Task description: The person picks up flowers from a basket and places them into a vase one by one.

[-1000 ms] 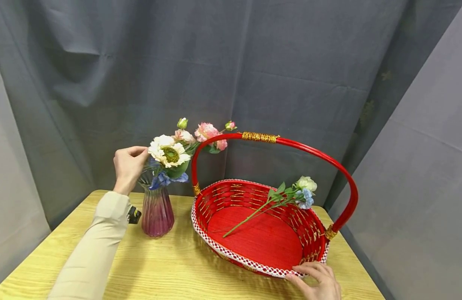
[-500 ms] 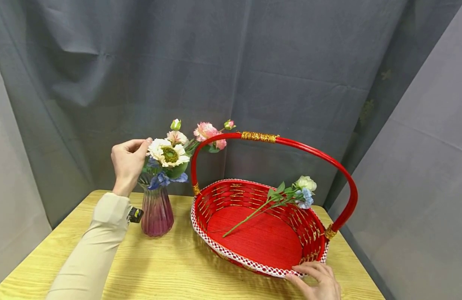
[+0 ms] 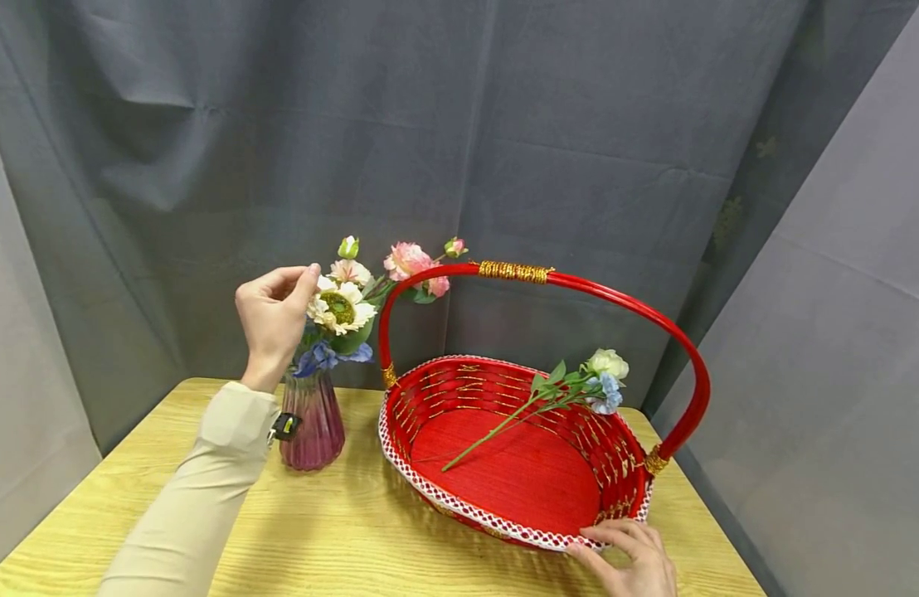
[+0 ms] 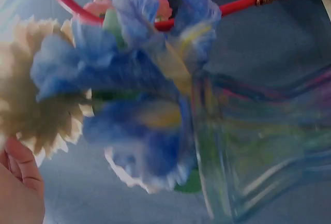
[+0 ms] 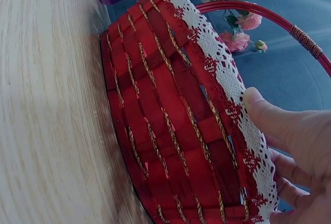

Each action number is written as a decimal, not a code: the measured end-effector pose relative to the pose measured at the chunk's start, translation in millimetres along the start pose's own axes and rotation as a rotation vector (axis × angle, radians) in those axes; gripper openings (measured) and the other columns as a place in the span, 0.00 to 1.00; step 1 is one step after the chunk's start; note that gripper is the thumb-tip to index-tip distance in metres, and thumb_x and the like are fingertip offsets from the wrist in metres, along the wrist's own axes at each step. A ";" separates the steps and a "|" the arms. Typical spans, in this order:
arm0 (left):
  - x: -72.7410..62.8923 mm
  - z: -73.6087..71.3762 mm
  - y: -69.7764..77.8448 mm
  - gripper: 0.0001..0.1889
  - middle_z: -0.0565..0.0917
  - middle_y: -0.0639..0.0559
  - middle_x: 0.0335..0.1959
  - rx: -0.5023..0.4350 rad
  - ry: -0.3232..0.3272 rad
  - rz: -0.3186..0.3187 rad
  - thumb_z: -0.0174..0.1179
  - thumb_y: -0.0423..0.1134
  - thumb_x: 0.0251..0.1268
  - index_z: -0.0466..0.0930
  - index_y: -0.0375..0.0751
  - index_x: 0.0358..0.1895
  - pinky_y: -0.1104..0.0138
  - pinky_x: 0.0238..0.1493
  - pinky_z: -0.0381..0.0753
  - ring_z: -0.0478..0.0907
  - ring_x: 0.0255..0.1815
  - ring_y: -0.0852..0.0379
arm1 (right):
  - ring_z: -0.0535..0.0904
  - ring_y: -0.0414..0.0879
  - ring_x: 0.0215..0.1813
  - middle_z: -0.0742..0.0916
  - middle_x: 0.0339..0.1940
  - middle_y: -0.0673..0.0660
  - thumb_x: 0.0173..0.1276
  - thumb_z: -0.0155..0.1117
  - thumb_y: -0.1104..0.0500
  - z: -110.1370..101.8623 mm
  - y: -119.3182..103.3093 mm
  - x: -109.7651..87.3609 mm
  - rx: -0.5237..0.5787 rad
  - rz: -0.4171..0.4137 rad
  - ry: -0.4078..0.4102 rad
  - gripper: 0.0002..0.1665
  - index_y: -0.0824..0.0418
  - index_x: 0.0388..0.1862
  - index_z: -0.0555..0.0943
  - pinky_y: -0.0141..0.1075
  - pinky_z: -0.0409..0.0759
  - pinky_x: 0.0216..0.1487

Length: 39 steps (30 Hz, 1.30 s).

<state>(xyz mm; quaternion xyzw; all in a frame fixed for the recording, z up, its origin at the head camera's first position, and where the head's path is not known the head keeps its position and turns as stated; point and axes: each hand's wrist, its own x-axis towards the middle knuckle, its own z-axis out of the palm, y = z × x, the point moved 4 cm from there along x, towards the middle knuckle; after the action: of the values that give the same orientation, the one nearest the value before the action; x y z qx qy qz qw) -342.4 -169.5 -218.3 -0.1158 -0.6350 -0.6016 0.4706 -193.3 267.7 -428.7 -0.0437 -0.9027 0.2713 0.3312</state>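
In the head view my left hand (image 3: 271, 319) is bent at the cream flower (image 3: 340, 307), its thumb and forefinger tips close by the petals. The left wrist view has this hand (image 4: 20, 182) right at the edge of the cream flower head (image 4: 41, 84); the other fingertips are hidden. Blue iris blooms (image 4: 150, 131) hang over the glass mouth of the vase. The purple ribbed vase (image 3: 313, 427) stands upright. My right hand (image 3: 631, 555) grips the near rim of the red basket (image 3: 459, 504), thumb outside on the white lace (image 5: 230, 87), fingers inside.
A green stem with a white bloom (image 3: 607, 363) and a pale blue bloom (image 3: 605, 394) leans across the basket's inside. Pink flowers (image 3: 410, 261) reach from the vase behind the arched red handle (image 3: 624, 297). Grey curtains (image 3: 579, 124) back the wooden table (image 3: 355, 539).
My left hand has shifted right and up across the cream flower. The pale pink bloom and green bud behind it moved left earlier, then stayed. My right hand keeps its grip on the basket rim.
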 end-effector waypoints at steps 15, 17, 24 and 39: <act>-22.2 54.4 8.5 0.07 0.83 0.63 0.18 -0.082 -0.166 0.032 0.68 0.33 0.59 0.88 0.31 0.28 0.77 0.22 0.73 0.78 0.18 0.67 | 0.73 0.38 0.40 0.85 0.29 0.41 0.32 0.88 0.51 0.4 -0.4 1.3 -0.010 0.002 -0.002 0.16 0.45 0.22 0.88 0.42 0.77 0.40; -27.6 62.7 8.4 0.07 0.84 0.54 0.18 -0.059 -0.199 0.024 0.68 0.34 0.60 0.88 0.32 0.29 0.77 0.22 0.71 0.78 0.18 0.66 | 0.73 0.38 0.40 0.85 0.29 0.41 0.32 0.87 0.51 0.8 -0.5 2.0 -0.012 -0.006 0.001 0.16 0.45 0.21 0.88 0.42 0.77 0.40; -47.9 88.7 13.7 0.08 0.85 0.32 0.24 -0.047 -0.310 -0.050 0.65 0.31 0.62 0.87 0.26 0.33 0.78 0.25 0.70 0.80 0.23 0.57 | 0.74 0.39 0.39 0.84 0.28 0.40 0.33 0.87 0.50 3.0 0.4 1.5 -0.018 0.000 -0.012 0.16 0.44 0.21 0.88 0.41 0.77 0.39; -79.2 109.6 -1.9 0.08 0.84 0.38 0.21 -0.040 -0.384 -0.100 0.66 0.36 0.63 0.87 0.34 0.28 0.70 0.26 0.71 0.77 0.22 0.55 | 0.74 0.38 0.39 0.84 0.28 0.41 0.33 0.87 0.51 0.8 -0.4 0.7 -0.008 0.000 0.000 0.16 0.44 0.21 0.87 0.41 0.77 0.39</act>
<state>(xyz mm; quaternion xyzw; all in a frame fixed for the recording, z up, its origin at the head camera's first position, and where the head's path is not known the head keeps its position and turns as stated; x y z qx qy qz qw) -352.0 -41.1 -259.7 -0.2060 -0.7060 -0.6035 0.3082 -194.2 267.1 -428.6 -0.0450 -0.9037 0.2674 0.3312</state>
